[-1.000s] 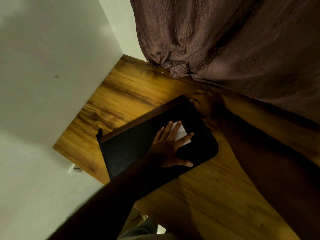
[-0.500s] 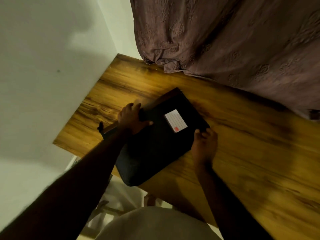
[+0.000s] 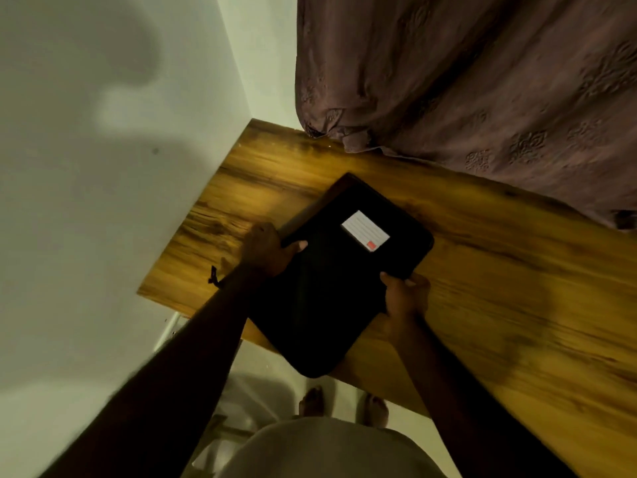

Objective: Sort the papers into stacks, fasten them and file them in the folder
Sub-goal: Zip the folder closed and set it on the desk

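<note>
A closed black folder (image 3: pixel 331 291) with a white lined label (image 3: pixel 364 230) lies on the wooden table (image 3: pixel 499 288), its near corner hanging over the table's front edge. My left hand (image 3: pixel 267 250) grips the folder's left edge, thumb on the cover and fingers curled under. My right hand (image 3: pixel 406 294) holds the folder's right edge, thumb on top. No loose papers are in sight.
A white wall (image 3: pixel 103 201) borders the table on the left. A brown patterned curtain (image 3: pixel 465 81) hangs over the table's far edge. A small black strap (image 3: pixel 213 276) lies by the table's left edge. My bare feet (image 3: pixel 344 405) stand on the pale floor below.
A second ago my left palm lay flat on the cover and the right hand was at the far corner. Both hands now hold the folder's side edges, and it has slid toward me, past the table's edge.
</note>
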Available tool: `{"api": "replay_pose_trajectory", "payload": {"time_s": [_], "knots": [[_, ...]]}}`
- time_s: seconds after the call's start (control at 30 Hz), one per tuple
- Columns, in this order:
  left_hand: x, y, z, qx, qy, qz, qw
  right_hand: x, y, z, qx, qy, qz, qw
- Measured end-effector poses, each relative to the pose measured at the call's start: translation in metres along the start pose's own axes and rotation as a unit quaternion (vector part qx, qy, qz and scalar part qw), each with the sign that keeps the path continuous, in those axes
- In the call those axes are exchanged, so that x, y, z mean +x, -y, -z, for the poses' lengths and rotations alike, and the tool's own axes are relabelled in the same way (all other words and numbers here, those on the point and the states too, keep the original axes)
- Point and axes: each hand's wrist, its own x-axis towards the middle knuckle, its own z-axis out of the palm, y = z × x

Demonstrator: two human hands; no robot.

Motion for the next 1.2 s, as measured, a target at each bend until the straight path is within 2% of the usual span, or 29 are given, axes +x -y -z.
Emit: {"api": "replay_pose_trajectory", "payload": {"time_s": [0.07,0.17,0.33,0.57,0.67,0.77,0.93,1.1,1.2], "knots": [[0.000,0.013,0.008,-0.031,-0.010,0.047,0.998,-0.006,0.011,-0.013,-0.013,0.022,0.040,0.999],[0.007,0.037,0.027,-0.065,-0.035,0.074,0.995,-0.012,0.037,-0.047,-0.022,0.056,0.102,0.993],[0.017,0.075,0.054,-0.048,-0.070,0.109,0.990,-0.018,0.056,-0.116,-0.041,0.135,0.070,0.988],[0.027,0.119,0.051,0.002,-0.055,0.112,0.992,-0.022,0.045,-0.161,-0.133,0.127,0.044,0.982],[0.029,0.128,0.049,0.015,-0.023,0.111,0.993,-0.023,0.038,-0.161,-0.211,0.126,0.081,0.966],[0.029,0.131,0.051,0.012,-0.013,0.102,0.995,-0.024,0.035,-0.154,-0.267,0.159,0.113,0.944],[0.024,0.104,0.060,0.054,-0.039,0.099,0.993,-0.026,0.044,-0.130,-0.200,0.187,0.109,0.956],[-0.001,0.034,0.047,0.004,-0.105,-0.024,0.994,-0.023,0.052,-0.075,-0.091,0.216,0.117,0.965],[-0.024,-0.006,0.026,-0.073,-0.067,-0.077,0.992,-0.021,0.056,-0.036,-0.054,0.240,0.119,0.962]]}}
